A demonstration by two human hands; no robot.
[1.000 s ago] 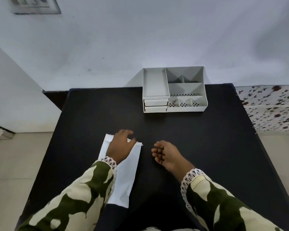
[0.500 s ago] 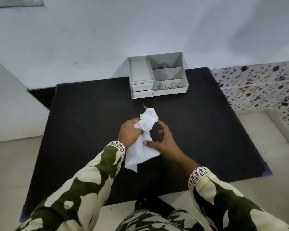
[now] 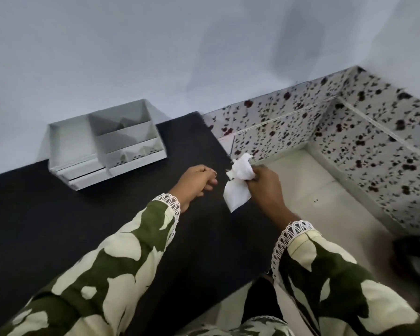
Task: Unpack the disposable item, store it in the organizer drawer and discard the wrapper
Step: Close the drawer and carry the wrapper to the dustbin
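Your one black counter (image 3: 83, 226) meets a pale wall and speckled tiles. One white organizer (image 3: 107, 144) sits at its back. Right of the organizer, your right hand (image 3: 264, 185) clutches one crumpled wrapper (image 3: 238, 183); your left hand (image 3: 197, 183) is curled closed.

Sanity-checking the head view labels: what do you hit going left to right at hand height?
White organizer → left hand, closed, contents not visible → crumpled white wrapper → right hand gripping it → speckled tiled wall.
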